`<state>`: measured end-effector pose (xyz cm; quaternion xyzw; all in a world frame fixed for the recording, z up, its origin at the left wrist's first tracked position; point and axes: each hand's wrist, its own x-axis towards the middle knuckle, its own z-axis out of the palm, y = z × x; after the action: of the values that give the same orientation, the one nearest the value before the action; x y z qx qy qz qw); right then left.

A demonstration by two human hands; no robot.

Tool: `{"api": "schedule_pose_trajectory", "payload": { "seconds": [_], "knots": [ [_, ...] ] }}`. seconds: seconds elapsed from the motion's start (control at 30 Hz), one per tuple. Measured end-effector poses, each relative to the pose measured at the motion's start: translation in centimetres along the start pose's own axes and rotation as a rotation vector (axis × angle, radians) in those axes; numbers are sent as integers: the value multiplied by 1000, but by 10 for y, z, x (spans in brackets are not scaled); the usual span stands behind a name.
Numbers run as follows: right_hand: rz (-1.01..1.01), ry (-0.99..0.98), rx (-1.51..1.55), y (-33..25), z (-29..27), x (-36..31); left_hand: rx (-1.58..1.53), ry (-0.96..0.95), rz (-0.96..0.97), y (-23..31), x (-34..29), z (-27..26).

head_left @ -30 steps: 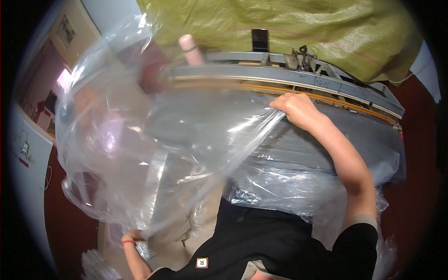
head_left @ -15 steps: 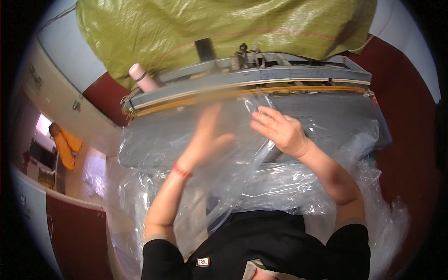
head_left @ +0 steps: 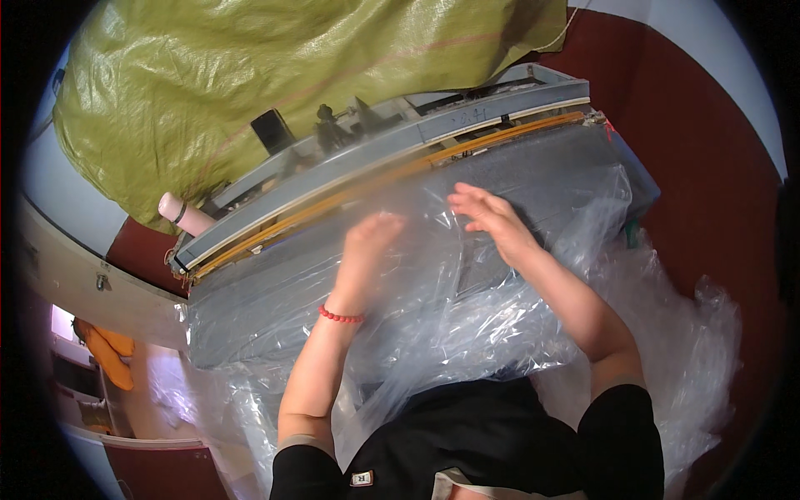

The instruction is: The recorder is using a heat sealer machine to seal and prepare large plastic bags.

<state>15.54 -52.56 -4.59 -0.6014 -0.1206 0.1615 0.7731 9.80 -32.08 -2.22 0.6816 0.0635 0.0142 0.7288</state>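
Clear plastic film point(head_left: 500, 325) drapes over a grey flat-topped bench point(head_left: 283, 287) and hangs in folds toward my body. Above the left-middle part of the film is my left hand point(head_left: 369, 248), a red bead bracelet at its wrist. Motion smears its fingers, so whether they grip any film cannot be made out. My right hand point(head_left: 497, 223) reaches over the film a little further right. Its fingers are stretched out with gaps between them, and nothing shows in its grasp.
A long grey metal frame point(head_left: 367, 162) with orange strips point(head_left: 317, 221) runs along the bench's far side. A pink bottle point(head_left: 185, 213) and a dark phone-like slab point(head_left: 272, 131) rest by it. Behind hangs a yellow-green woven sheet point(head_left: 333, 50). More film point(head_left: 675, 367) spills down right.
The view has turned, so the bench now slants up to the right. My left hand's spread fingers have drawn in. My right hand stays over the film, fingers still outstretched.
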Motion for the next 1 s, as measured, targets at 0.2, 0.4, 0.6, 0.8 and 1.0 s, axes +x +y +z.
{"api": "schedule_pose_trajectory", "payload": {
  "seconds": [0.2,0.4,0.6,0.8,1.0],
  "knots": [
    [153,-42,-8,18,8,31,4,-85,102,-20,13,-4],
    [-112,325,-457,22,-80,36,477,-370,-282,-24,10,-53],
    [-243,958,-1595,8,-241,-1,424,-285,-396,-30,-6,-88],
    [-230,1169,-1627,2,-295,-15,397,-305,-290,-39,-8,-108],
    [-306,1183,-1537,6,-307,-5,548,-242,-294,-22,-29,-150]
  ]
}}
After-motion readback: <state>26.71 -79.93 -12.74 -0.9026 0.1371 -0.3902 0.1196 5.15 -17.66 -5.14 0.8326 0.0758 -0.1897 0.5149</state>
